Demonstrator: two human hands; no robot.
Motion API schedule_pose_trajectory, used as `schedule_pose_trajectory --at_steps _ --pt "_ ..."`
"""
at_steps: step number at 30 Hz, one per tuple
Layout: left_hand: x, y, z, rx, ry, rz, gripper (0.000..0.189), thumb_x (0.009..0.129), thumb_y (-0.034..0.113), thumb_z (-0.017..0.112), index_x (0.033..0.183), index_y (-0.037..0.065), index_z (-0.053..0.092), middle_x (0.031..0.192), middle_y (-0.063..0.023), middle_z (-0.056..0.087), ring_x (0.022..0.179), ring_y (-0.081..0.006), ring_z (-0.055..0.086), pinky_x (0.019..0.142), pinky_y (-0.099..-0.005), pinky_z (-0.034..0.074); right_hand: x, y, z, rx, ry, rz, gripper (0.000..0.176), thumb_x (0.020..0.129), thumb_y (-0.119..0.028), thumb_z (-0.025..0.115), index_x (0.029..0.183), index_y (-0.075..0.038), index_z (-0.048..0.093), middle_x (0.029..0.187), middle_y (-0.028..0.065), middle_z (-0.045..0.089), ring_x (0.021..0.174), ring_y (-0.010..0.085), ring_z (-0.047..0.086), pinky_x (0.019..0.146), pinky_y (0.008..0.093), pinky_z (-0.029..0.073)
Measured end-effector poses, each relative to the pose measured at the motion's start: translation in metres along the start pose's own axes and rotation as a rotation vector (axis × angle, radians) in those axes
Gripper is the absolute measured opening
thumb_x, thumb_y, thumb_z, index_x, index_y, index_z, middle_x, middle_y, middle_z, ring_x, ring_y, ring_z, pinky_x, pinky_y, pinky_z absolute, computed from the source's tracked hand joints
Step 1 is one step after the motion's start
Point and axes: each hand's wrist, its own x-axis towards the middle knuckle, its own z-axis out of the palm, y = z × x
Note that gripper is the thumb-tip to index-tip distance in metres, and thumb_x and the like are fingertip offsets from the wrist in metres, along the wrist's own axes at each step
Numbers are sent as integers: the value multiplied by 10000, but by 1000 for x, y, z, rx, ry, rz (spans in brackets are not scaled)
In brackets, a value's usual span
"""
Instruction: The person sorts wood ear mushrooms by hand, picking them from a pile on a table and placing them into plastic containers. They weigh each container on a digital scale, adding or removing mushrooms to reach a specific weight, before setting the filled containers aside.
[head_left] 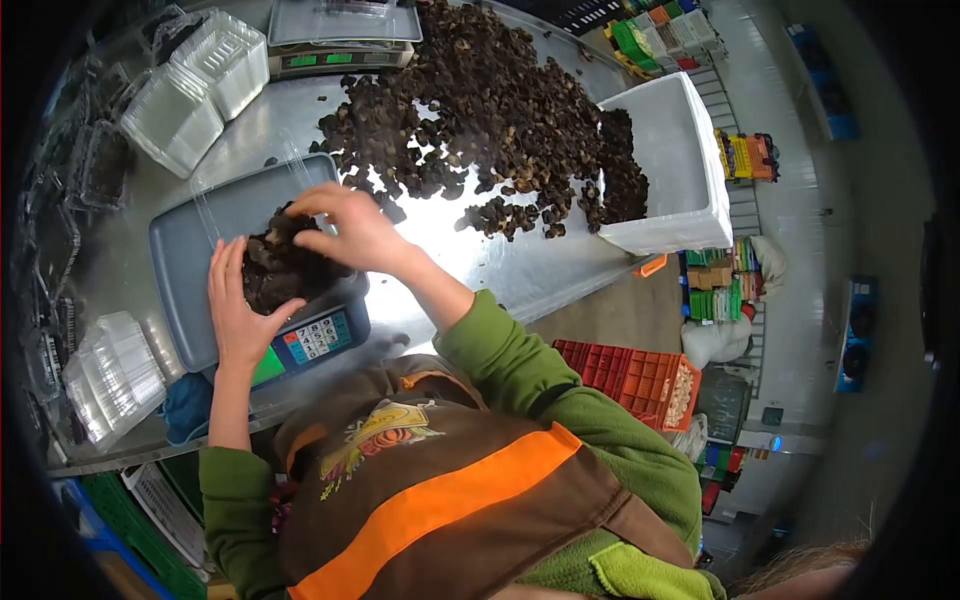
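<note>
Looks like one portion is well underway but not closed up: a dark mushroomy clump (272, 278) sits in what seems to be an open clear tub (206, 210) on the scale (178, 290). Left hand (236, 315) grip is spread loosely round it; right hand's (355, 228) grip, can't tell. Loads left on the far desk (430, 300), some in the white box (680, 150) at right, nested tubs (172, 118) far left

Green fleece sleeves (517, 350) here, plus a brown apron (440, 500) with a wide orange stripe (440, 510) and a pumpkin-style print (382, 440) on the chest. Bare hands.
</note>
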Motion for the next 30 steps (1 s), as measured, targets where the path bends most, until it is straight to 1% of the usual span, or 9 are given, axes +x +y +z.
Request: schedule_pose_trajectory --at_steps 4,7,11,12,13,17,20,27,30 --pt "-17 -5 -13 -10 58 -46 995 562 241 894 1398 53 388 1410 -142 405 1357 -330 331 1105 -430 304 -25 19 -24 96 138 217 268 824 -85 695 1077 -7 650 1079 109 617 832 176 654 758 287 569" --pt "-32 -14 -25 -14 136 -135 979 578 243 890 1396 45 390 1419 -145 396 1353 -324 343 1102 -417 311 -67 50 -34 47 222 337 226 808 -150 710 998 -32 671 1008 131 631 847 235 660 712 330 554" --pt "-54 -40 -44 9 305 -204 816 669 182 850 1354 21 438 1343 -131 474 1285 -291 421 1066 -395 347 -154 75 -27 -365 -225 750 341 790 -350 720 994 -88 644 1001 130 634 858 290 646 773 397 516" --pt "-57 -43 -47 -31 376 -204 680 738 133 803 1319 15 469 1292 -120 509 1232 -261 471 1030 -384 385 -180 86 -15 -365 -316 750 390 792 -375 718 1063 -110 625 1044 125 627 905 294 639 793 405 514" --pt "-60 -46 -49 -27 371 -211 680 738 133 803 1319 15 469 1292 -120 509 1232 -261 471 1030 -384 385 -201 90 -2 -363 -408 750 445 794 -399 716 1132 -133 607 1087 119 620 952 297 632 814 413 512" --pt "-58 -51 -53 -52 493 -280 498 833 90 722 1275 14 507 1267 -125 519 1152 -229 535 945 -360 455 -224 74 45 -278 -377 665 509 770 -412 721 1190 -182 547 1151 119 536 971 345 607 808 435 510" --pt "-53 -46 -52 -76 509 -307 450 845 89 708 1250 8 531 1242 -121 531 1140 -219 539 921 -347 470 -211 78 61 -267 -266 420 465 763 -347 738 1135 -155 534 1075 96 540 878 316 622 752 420 511" --pt "-51 -44 -49 -114 480 -299 301 879 89 667 1161 10 597 1177 -105 553 1043 -184 566 836 -307 503 -220 104 77 -247 -343 434 352 751 -323 742 1005 -121 605 1010 84 591 899 317 621 783 420 504" --pt "-58 -49 -50 -93 443 -313 239 883 79 658 1110 12 622 1130 -100 574 979 -176 580 800 -305 507 -226 105 75 -152 -490 410 270 728 -213 733 972 -131 651 1000 88 635 918 322 622 790 416 499"
